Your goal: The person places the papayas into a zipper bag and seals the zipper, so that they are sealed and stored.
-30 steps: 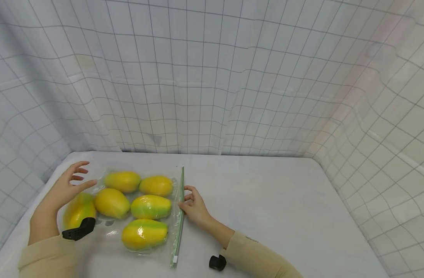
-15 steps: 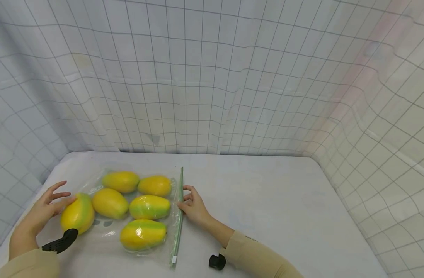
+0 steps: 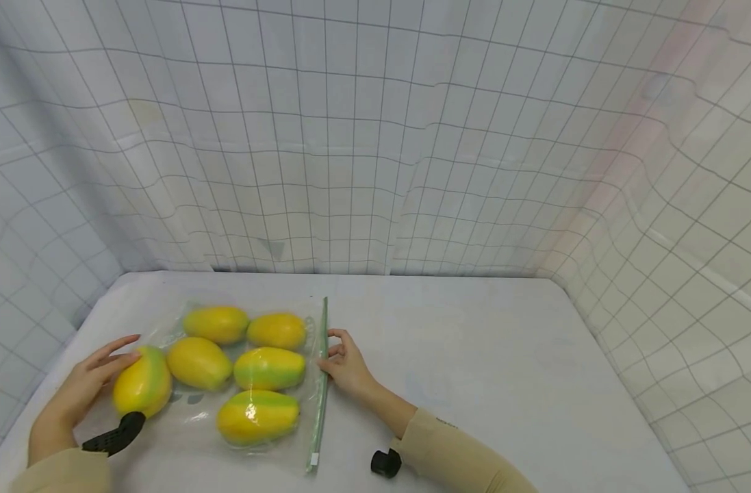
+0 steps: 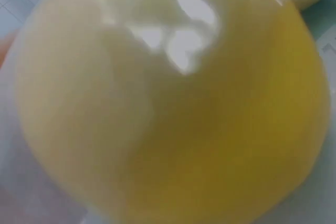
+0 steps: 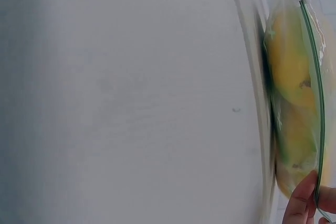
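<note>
A clear slider zip bag (image 3: 190, 431) lies flat on the table with several yellow-green papayas (image 3: 258, 416) inside. At its left end, my left hand (image 3: 82, 387) rests against the leftmost papaya (image 3: 142, 383), fingers extended along its far left side. That same papaya (image 4: 210, 119) fills most of the left wrist view, which hides most of the hand. My right hand (image 3: 348, 366) pinches the green zip strip (image 3: 321, 404) at the bag's right edge, thumb and fingers on either side. The white slider (image 3: 314, 459) sits at the strip's near end.
The white table (image 3: 474, 370) stretches out to the right of the bag. White grid-patterned curtains (image 3: 375, 137) hang behind it and along both sides. A black wrist camera (image 3: 385, 463) shows by the right sleeve.
My left hand has moved from over the bag's upper left, left and nearer, down onto the leftmost papaya. The right hand keeps its pinch on the zip strip.
</note>
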The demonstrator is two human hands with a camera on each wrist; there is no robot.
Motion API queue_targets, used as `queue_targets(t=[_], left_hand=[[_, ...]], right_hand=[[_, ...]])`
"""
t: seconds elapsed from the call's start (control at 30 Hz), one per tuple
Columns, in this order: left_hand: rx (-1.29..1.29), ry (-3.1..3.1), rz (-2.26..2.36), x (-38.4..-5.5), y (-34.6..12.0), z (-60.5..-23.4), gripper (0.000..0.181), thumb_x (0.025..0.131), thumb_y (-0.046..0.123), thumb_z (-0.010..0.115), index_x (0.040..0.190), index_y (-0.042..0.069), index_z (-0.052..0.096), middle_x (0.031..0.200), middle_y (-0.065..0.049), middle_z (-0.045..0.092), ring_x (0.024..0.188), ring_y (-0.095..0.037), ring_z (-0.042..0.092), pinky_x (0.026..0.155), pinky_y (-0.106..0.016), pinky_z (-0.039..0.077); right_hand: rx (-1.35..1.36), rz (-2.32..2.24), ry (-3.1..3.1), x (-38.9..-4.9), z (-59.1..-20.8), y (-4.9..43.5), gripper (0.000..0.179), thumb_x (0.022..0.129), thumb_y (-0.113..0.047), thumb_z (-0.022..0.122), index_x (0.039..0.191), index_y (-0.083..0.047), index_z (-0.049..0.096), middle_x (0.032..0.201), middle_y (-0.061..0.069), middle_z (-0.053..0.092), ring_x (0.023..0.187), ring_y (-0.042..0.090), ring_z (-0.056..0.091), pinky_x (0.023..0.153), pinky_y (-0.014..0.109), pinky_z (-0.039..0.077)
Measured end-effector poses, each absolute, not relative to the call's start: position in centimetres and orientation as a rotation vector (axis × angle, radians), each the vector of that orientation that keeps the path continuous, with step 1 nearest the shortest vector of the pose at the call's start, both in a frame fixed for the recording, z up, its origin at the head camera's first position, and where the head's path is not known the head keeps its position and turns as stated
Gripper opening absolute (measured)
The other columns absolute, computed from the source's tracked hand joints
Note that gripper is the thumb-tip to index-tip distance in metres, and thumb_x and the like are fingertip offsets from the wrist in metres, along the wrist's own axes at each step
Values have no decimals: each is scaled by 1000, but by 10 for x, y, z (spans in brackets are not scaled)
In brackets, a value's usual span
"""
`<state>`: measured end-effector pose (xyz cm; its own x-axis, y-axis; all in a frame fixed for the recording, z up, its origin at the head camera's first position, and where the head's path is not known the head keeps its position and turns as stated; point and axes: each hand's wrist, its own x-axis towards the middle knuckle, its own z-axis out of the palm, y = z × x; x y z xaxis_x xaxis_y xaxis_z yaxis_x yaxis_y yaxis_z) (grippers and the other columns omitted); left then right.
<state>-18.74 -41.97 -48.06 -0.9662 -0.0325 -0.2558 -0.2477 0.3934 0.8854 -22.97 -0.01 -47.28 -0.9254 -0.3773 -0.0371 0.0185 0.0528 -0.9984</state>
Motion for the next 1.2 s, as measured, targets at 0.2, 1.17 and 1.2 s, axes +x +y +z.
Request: queue_targets(t=[0.2, 1.17, 1.2], left_hand=[[-186, 2483, 1531, -189, -405, -482, 49, 96, 36, 43, 142, 33, 27, 100, 21, 45, 85, 10, 48, 69, -16, 44], [-46, 2572, 1567, -199, -268, -491, 56, 92, 32, 53, 139, 9, 33, 118, -22, 48, 92, -22, 54, 67, -28, 47], [-58, 2573, 1566, -200, -264, -491, 56, 91, 32, 54, 139, 10, 34, 118, -22, 48, 92, -23, 54, 66, -28, 47]], right_hand=[[-292, -1900, 2026, -236, -471, 16, 47, 84, 6, 55, 127, 0, 38, 88, 17, 58, 65, 14, 57, 60, 26, 48], [-170, -1750, 2126, -279, -503, 152, 54, 86, -5, 60, 133, -11, 36, 89, 8, 58, 74, 15, 54, 65, 28, 47], [-164, -1753, 2119, -279, -503, 156, 54, 86, -5, 60, 133, -11, 35, 89, 7, 58, 74, 15, 53, 65, 28, 46]])
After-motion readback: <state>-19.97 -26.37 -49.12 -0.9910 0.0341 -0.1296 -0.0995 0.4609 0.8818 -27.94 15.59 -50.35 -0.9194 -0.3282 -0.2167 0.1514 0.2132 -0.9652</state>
